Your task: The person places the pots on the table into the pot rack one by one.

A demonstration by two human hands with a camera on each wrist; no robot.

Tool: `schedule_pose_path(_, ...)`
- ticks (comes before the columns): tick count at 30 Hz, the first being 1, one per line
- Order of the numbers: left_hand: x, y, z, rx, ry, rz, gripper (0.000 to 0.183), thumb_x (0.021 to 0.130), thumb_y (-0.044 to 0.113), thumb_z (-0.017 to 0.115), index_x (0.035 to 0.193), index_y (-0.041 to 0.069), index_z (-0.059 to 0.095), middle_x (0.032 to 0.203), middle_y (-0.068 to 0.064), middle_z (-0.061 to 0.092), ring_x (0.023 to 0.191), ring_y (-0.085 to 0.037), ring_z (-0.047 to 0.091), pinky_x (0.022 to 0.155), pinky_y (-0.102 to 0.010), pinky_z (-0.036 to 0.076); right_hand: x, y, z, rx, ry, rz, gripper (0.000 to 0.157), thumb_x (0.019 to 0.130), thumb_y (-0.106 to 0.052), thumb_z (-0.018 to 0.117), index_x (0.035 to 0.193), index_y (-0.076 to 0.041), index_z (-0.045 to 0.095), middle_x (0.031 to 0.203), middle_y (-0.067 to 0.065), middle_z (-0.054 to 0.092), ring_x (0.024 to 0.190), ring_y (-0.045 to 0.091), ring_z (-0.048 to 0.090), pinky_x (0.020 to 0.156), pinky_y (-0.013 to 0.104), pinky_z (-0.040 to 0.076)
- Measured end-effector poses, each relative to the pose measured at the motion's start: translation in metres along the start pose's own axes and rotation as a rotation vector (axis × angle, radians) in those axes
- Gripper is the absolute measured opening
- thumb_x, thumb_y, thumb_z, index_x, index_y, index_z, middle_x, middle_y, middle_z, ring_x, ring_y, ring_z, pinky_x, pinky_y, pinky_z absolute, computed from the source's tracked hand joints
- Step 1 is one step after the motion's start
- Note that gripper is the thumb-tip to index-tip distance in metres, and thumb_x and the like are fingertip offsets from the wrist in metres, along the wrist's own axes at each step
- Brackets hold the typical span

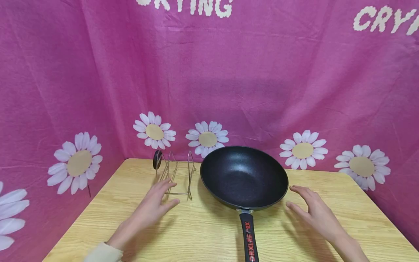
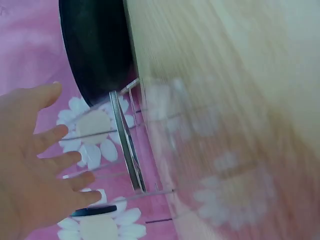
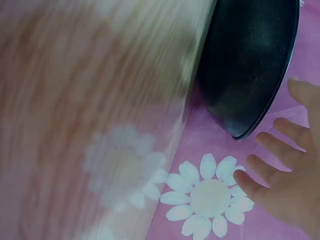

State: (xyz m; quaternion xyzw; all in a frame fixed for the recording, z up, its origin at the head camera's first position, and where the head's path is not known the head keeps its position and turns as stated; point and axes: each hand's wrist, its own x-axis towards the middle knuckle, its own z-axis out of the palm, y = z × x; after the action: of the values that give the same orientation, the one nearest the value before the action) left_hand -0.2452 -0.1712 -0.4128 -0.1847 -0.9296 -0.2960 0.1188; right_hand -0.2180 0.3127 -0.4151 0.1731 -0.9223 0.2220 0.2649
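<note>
A black wok (image 1: pixel 243 178) sits on the table, its dark handle (image 1: pixel 249 236) with red lettering pointing toward me. To its left stands a thin metal wire rack (image 1: pixel 190 178) with a round black disc (image 1: pixel 157 159) at its left side. My left hand (image 1: pixel 154 203) is beside the rack, fingers spread and relaxed, holding nothing; in the left wrist view the rack's wires (image 2: pixel 125 140) lie just past the fingertips. My right hand (image 1: pixel 314 213) hovers near the wok's right rim, fingers loosely extended. In the right wrist view a gap shows between those fingers and the wok (image 3: pixel 245 65).
The wood-grain table (image 1: pixel 209 233) ends at the back against a pink cloth (image 1: pixel 248 83) printed with daisies and white letters. The same cloth hangs along the left and right sides.
</note>
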Motion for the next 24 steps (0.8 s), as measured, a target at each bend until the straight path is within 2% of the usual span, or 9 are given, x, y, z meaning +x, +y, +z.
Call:
schedule_pose_path(2, 0.001, 0.005, 0.002, -0.067, -0.013, -0.010, 0.052, 0.093, 0.031, 0.070, 0.137, 0.010, 0.056, 0.155, -0.016, 0.040, 0.143, -0.041, 0.035, 0.114, -0.062, 0.030, 0.000, -0.003, 0.002, 0.022, 0.034, -0.017, 0.044, 0.084, -0.020, 0.079, 0.123, -0.004, 0.065, 0.123, 0.013, 0.065, 0.116, 0.033, 0.056, 0.102, 0.017, 0.032)
schedule_pose_path(4, 0.001, 0.009, 0.005, -0.125, -0.026, -0.023, 0.047, 0.093, 0.030, 0.070, 0.135, 0.012, 0.058, 0.154, -0.014, 0.041, 0.143, -0.039, 0.036, 0.114, -0.061, 0.031, 0.001, -0.005, 0.004, 0.028, 0.063, -0.036, 0.038, 0.082, -0.015, 0.080, 0.117, -0.005, 0.068, 0.119, 0.011, 0.066, 0.112, 0.029, 0.056, 0.098, 0.008, 0.026)
schedule_pose_path(6, 0.001, 0.012, 0.007, -0.202, -0.036, -0.030, 0.042, 0.093, 0.028, 0.070, 0.132, 0.014, 0.060, 0.152, -0.014, 0.044, 0.142, -0.037, 0.038, 0.113, -0.060, 0.032, 0.002, -0.008, 0.005, 0.033, 0.079, -0.046, 0.034, 0.081, -0.013, 0.080, 0.113, -0.007, 0.070, 0.114, 0.008, 0.067, 0.106, 0.023, 0.056, 0.093, 0.009, 0.033)
schedule_pose_path(9, -0.001, 0.020, 0.010, -0.322, -0.048, -0.038, 0.036, 0.092, 0.024, 0.070, 0.127, 0.016, 0.063, 0.147, -0.012, 0.050, 0.138, -0.033, 0.044, 0.110, -0.056, 0.038, 0.003, -0.012, 0.006, 0.045, 0.078, -0.052, 0.033, 0.081, -0.010, 0.080, 0.112, -0.007, 0.070, 0.106, 0.004, 0.069, 0.095, 0.015, 0.057, 0.076, 0.019, 0.045)
schedule_pose_path(12, -0.002, 0.028, 0.014, -0.390, -0.074, -0.020, 0.034, 0.092, 0.025, 0.071, 0.124, 0.017, 0.063, 0.140, -0.007, 0.055, 0.132, -0.027, 0.049, 0.105, -0.049, 0.044, 0.002, -0.015, 0.008, 0.077, 0.062, -0.044, 0.033, 0.081, -0.007, 0.080, 0.112, -0.007, 0.070, 0.099, 0.001, 0.069, 0.084, 0.006, 0.059, 0.062, 0.023, 0.047)
schedule_pose_path(17, -0.003, 0.041, 0.023, -0.439, -0.131, 0.030, 0.033, 0.094, 0.028, 0.068, 0.125, 0.018, 0.062, 0.133, -0.003, 0.058, 0.124, -0.025, 0.054, 0.101, -0.043, 0.048, 0.000, -0.024, 0.009, 0.136, 0.008, -0.006, 0.026, 0.083, -0.007, 0.077, 0.109, -0.008, 0.071, 0.088, -0.006, 0.068, 0.072, -0.004, 0.055, 0.056, 0.020, 0.045)
schedule_pose_path(24, -0.008, 0.054, 0.031, -0.536, -0.198, 0.049, 0.033, 0.095, 0.026, 0.068, 0.125, 0.014, 0.061, 0.129, -0.006, 0.059, 0.121, -0.035, 0.054, 0.098, -0.041, 0.051, 0.002, -0.040, 0.008, 0.158, -0.042, 0.003, 0.015, 0.089, -0.014, 0.074, 0.104, -0.015, 0.074, 0.087, -0.014, 0.068, 0.068, -0.003, 0.051, 0.056, 0.019, 0.044)
